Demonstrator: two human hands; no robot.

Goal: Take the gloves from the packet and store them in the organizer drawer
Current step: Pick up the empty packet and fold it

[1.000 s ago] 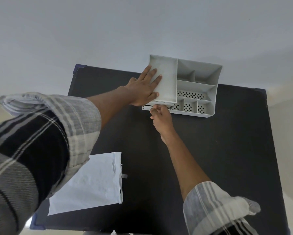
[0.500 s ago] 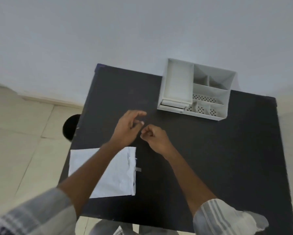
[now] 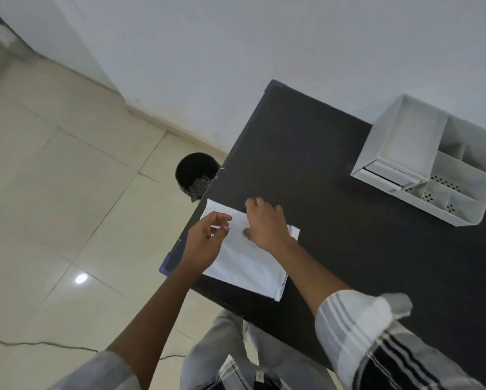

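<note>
White packet (image 3: 247,263) lying flat near the black table's (image 3: 348,220) left edge. Left hand (image 3: 205,243) hovering over its 9 o'clock edge, fingers loosely curled, gripping nothing that shows. Right hand (image 3: 267,223) resting on the packet's 12 o'clock end, fingers bent down; grip unclear. White organizer (image 3: 421,164) sitting well apart at 2 o'clock, drawer (image 3: 382,175) slightly out.

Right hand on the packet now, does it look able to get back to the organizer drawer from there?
Probably yes. The right hand rests on the white packet, and only bare black table lies between it and the organizer at the far right. The drawer looks slightly pulled out, with nothing in front.
</note>
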